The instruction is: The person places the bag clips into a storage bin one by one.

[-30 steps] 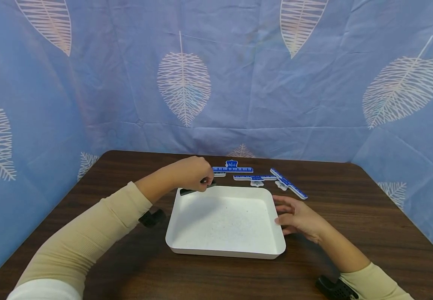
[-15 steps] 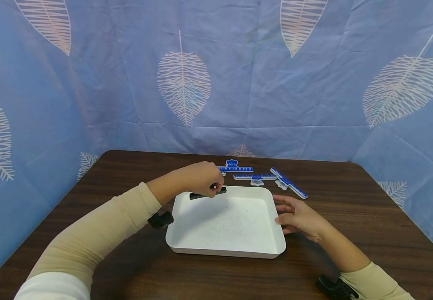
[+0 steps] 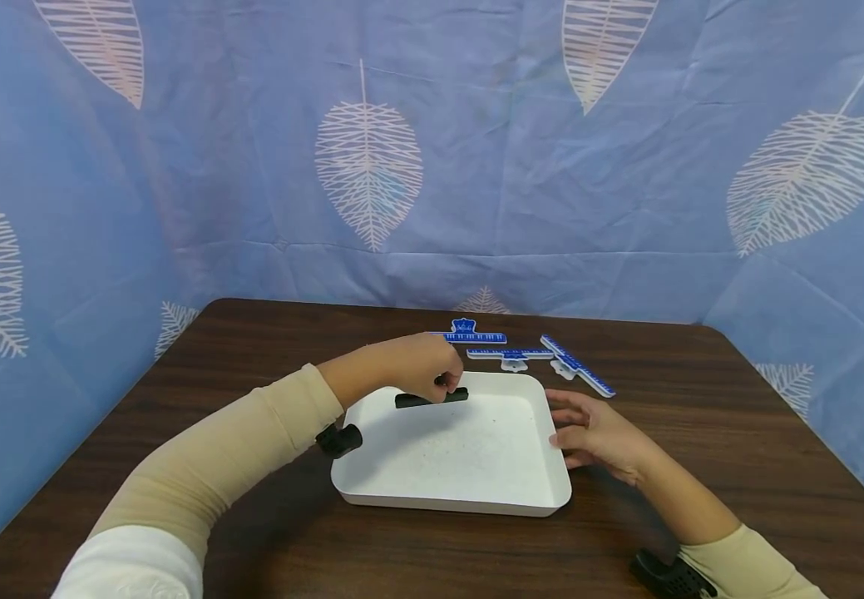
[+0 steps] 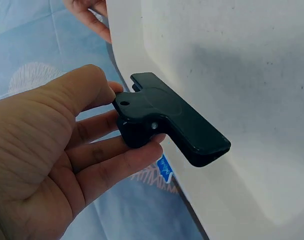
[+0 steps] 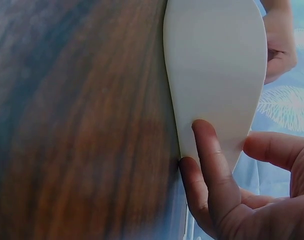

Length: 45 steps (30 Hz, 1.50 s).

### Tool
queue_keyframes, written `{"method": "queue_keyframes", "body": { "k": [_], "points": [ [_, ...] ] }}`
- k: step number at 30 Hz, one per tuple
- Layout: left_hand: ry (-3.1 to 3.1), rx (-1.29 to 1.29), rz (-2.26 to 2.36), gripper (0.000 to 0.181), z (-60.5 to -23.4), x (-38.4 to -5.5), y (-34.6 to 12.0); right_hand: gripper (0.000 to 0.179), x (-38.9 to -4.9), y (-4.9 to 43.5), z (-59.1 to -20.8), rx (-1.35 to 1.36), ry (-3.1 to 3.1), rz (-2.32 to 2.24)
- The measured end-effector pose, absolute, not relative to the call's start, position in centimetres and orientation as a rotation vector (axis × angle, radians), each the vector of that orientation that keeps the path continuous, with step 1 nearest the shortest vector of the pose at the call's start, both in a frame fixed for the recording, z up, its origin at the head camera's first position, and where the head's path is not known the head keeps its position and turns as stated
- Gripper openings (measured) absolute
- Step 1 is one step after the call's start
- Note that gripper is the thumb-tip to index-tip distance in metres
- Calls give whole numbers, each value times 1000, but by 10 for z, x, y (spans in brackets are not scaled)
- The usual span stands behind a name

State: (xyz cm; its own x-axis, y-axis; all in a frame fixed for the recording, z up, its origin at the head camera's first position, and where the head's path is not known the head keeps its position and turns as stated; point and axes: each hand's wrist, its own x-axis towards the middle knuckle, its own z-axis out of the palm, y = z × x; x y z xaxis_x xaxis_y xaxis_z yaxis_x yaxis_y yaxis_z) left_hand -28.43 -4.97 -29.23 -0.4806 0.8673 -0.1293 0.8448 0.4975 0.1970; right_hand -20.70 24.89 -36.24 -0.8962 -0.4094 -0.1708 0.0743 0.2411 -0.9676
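Note:
My left hand [image 3: 427, 366] pinches a black plastic clip [image 4: 172, 112] by its handle, thumb on one side and fingers on the other. The clip's long bar hangs over the far left part of a white rectangular tray [image 3: 461, 466]. No other thing shows inside the tray. On the tray's right side, my right hand [image 3: 599, 437] rests with its fingertips on the outer wall. In the right wrist view, its fingers [image 5: 209, 150] lie fairly straight along the wall and the thumb touches the rim.
Behind the tray lie blue clips with a piano-key pattern: one at the back [image 3: 480, 339], one nearer the tray [image 3: 502, 354], and a slanted one [image 3: 581, 368] to the right. The dark wooden table [image 3: 701, 399] ends at a blue leaf-print cloth [image 3: 491, 183].
My left hand has moved right and slightly nearer with the black clip, from the tray's far left corner to over its inside. My right hand and the tray have stayed put.

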Motion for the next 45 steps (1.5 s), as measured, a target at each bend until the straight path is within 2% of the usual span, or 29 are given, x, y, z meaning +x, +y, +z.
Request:
{"method": "queue_keyframes", "body": {
  "k": [9, 20, 27, 45],
  "points": [
    [2470, 1436, 190, 6, -306, -291, -39, 82, -205, 247, -361, -295, 2114, -1715],
    [2404, 1429, 237, 14, -311, -291, -31, 81, -207, 249, -361, -290, 2127, -1702],
    [2444, 1361, 158, 6, -316, -292, -29, 81, -207, 249, -361, -290, 2112, -1714],
    [2486, 1317, 39, 19, -315, -285, -29, 81, -207, 247, -361, -290, 2110, -1715]
  ]
}}
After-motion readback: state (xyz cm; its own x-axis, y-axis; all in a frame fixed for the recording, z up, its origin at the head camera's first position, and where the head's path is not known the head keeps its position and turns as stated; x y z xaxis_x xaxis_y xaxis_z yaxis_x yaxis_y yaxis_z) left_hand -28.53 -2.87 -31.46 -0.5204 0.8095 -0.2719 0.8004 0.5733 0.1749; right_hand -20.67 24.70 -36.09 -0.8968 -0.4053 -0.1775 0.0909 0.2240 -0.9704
